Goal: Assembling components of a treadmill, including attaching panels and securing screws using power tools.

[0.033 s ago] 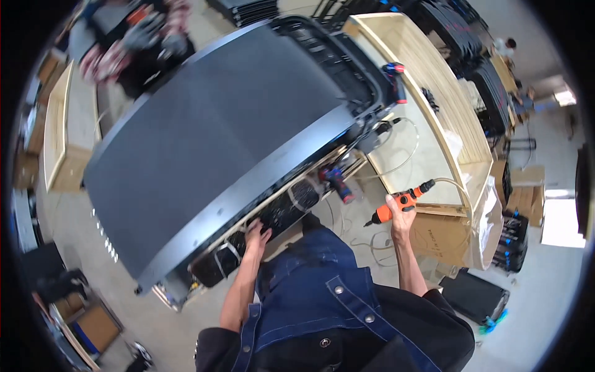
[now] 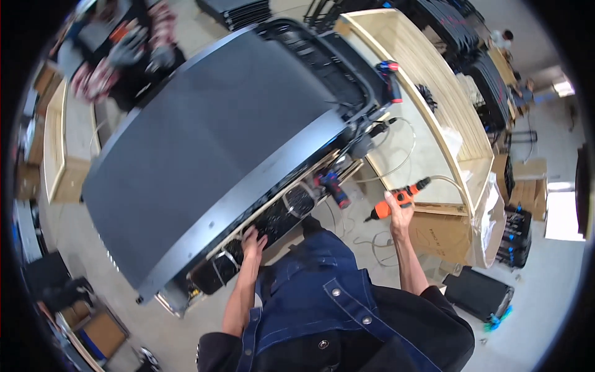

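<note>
Gripping an orange driver point(image 2: 396, 201), right hand point(image 2: 396, 214); left hand point(image 2: 253, 240) seemingly touching the dark panel point(image 2: 204, 149)

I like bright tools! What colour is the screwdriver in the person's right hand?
The screwdriver in the right hand is orange with black ends, seen in the head view.

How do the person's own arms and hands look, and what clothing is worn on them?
Both forearms are bare, and the left hand and the right hand wear no gloves. Dark sleeves are pushed up to about the elbows. A blue denim bib apron with metal buttons and light stitching covers the chest between the arms. No watch, ring or marking can be made out.
</note>
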The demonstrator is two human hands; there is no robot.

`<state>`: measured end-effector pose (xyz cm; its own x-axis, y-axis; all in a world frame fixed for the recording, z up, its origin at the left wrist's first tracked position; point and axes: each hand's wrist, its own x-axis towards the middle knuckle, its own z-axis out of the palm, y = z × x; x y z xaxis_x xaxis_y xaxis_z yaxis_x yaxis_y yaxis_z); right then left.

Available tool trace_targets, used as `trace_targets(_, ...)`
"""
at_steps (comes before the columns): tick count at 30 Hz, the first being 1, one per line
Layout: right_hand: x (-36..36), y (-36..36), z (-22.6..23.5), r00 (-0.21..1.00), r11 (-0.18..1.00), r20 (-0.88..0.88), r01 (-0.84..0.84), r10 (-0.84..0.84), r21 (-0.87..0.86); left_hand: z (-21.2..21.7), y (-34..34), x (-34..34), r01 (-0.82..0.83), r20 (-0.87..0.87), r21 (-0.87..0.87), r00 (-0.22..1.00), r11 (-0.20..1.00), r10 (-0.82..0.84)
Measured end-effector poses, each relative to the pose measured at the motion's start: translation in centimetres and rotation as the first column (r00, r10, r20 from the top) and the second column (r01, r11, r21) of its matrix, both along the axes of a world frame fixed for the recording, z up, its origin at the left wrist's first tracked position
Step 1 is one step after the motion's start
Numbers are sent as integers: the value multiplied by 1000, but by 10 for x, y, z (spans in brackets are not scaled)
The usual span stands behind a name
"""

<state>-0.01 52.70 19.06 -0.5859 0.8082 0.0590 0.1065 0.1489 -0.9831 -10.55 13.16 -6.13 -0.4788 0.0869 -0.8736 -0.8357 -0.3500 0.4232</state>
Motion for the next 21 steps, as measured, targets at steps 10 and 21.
trace_targets(10,-119,219,-171,912,998,410,-29,7,47,65,18,69,-9,63,-46,998,999,12)
trace_targets(21,-125,223,-206,824,927,552,-298,129,229,93,100,88,160,49,-75,986,984,-156)
